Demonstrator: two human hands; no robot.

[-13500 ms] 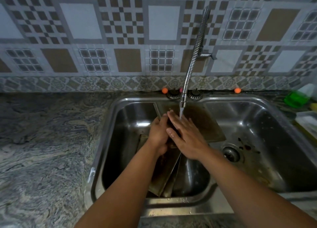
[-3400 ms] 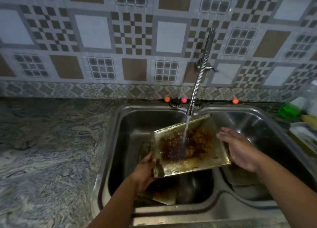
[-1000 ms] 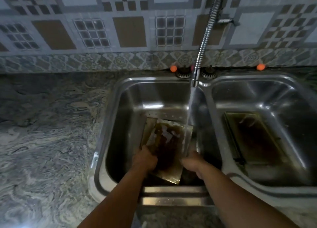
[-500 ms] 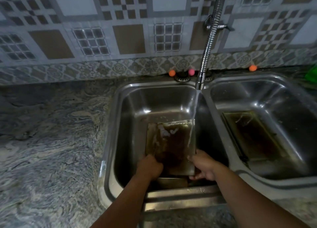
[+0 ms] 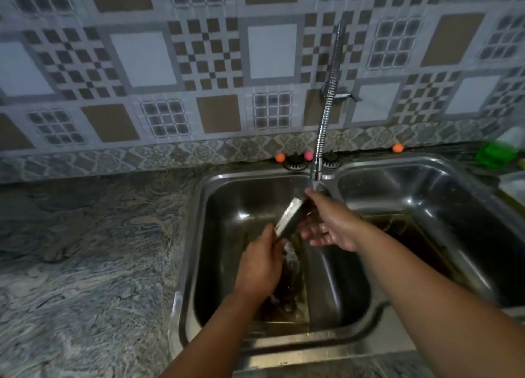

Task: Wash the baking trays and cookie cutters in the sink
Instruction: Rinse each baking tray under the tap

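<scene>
A metal baking tray [image 5: 287, 218] is tilted up on edge in the left basin [image 5: 224, 235], right under the running faucet [image 5: 316, 176]. My left hand [image 5: 260, 268] grips its lower end. My right hand [image 5: 331, 224] holds its upper end, thumb on top and fingers spread behind it. Wet brown residue [image 5: 288, 288] shows on a tray surface below my left hand; I cannot tell whether it is the same tray. A second dirty tray [image 5: 406, 235] lies flat in the right basin. I see no cookie cutters.
The double steel sink [image 5: 326, 346] is set in a marbled stone counter [image 5: 85, 264]. Small orange and pink balls [image 5: 280, 157] sit by the faucet base. A green bottle [image 5: 494, 153] and a pale container [image 5: 514, 183] stand at the far right.
The tray lay fairly flat low in the left basin with both hands on its near edge. Now it is raised and tipped on edge under the water, with my right hand at its top.
</scene>
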